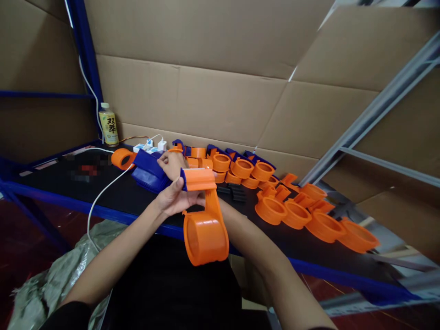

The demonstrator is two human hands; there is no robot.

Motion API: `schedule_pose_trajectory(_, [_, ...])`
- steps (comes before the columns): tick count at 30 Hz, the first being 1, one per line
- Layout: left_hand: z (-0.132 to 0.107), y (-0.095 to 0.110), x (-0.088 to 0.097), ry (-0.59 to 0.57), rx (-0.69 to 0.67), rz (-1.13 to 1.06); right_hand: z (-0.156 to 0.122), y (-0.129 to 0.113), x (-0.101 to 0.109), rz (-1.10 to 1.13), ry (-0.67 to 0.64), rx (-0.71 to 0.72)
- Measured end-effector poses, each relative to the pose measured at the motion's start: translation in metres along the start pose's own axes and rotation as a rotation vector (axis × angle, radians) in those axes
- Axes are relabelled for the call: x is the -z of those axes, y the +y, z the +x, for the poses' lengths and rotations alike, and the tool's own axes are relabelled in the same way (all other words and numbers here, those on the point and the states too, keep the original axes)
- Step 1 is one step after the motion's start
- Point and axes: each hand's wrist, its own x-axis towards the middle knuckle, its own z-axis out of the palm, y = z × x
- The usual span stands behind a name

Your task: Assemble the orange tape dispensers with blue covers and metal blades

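Note:
My left hand is closed around the top end of an orange tape dispenser, whose round ring hangs downward. A dark blue strip shows at the dispenser's upper end, by my thumb. Crossing behind it, my right arm reaches to the left. My right hand has its fingers curled together at the edge of a stack of dark blue plastic pieces; what the fingertips pinch, if anything, is hidden. Left of the stack lies an orange ring-shaped part.
Several orange dispensers with blue parts stand stacked at the back of the black tabletop. More plain orange ones line the right side. Small black pieces lie between. A bottle, power strip and white cable are at left.

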Motion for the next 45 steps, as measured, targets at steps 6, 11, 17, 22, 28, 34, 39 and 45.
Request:
schedule_pose_trajectory(6, [-0.001,0.007,0.007,0.144,-0.13,0.035,-0.014,0.005,0.064,-0.054,0.228,0.011])
schedule_pose_trajectory(11, [0.005,0.006,0.008,0.243,-0.211,0.061,-0.077,0.004,0.123,-0.33,0.411,0.195])
schedule_pose_trajectory(17, [0.012,-0.002,0.001,0.288,-0.248,0.108,-0.148,-0.006,0.147,-0.57,0.64,0.308])
schedule_pose_trajectory(22, [0.015,-0.008,-0.002,0.418,-0.261,0.148,-0.178,-0.026,0.148,-0.725,0.62,0.449])
schedule_pose_trajectory(28, [0.014,-0.011,-0.008,0.458,-0.259,0.146,-0.183,-0.027,0.146,-0.754,0.594,0.526])
schedule_pose_trajectory(34, [0.014,-0.012,-0.011,0.456,-0.262,0.164,-0.183,-0.021,0.145,-0.75,0.586,0.471])
schedule_pose_trajectory(39, [0.012,-0.011,-0.01,0.44,-0.251,0.173,-0.188,-0.018,0.141,-0.762,0.542,0.507])
schedule_pose_trajectory(45, [0.009,-0.01,-0.01,0.393,-0.278,0.292,-0.199,-0.018,0.151,-0.541,0.261,0.34])
